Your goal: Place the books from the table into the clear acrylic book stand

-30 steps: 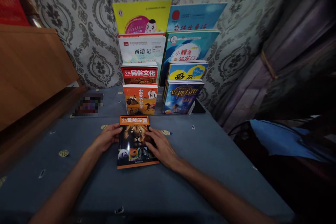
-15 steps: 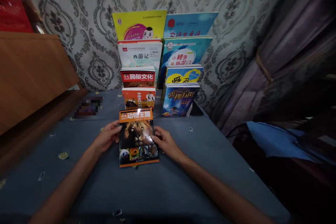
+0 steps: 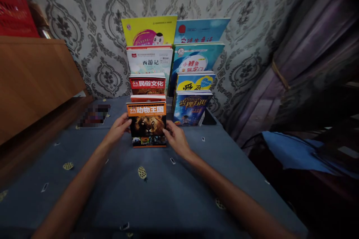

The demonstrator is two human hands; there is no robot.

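Between my two hands stands a book with a lion on its cover (image 3: 148, 125), nearly upright at the front of the left stack. My left hand (image 3: 120, 129) grips its left edge, and my right hand (image 3: 175, 138) holds the right edge with the thumb on the cover. Right behind it, an orange-red book (image 3: 148, 98) shows only its top strip. Farther back in the same column are a red-covered book (image 3: 148, 84), a pale book (image 3: 150, 61) and a tall yellow-green book (image 3: 148, 30).
To the right stands a second column: a dark blue book (image 3: 192, 108), a yellow and blue book (image 3: 195, 81) and teal books (image 3: 200, 58) behind. A wooden cabinet (image 3: 33, 82) borders the left, a curtain (image 3: 269, 82) the right. A blurred flat item (image 3: 94, 115) lies on the blue cloth (image 3: 92, 179).
Both hands have moved the lion book away from me and tipped it more upright, against the orange-red book, now mostly covered. The view has shifted slightly.
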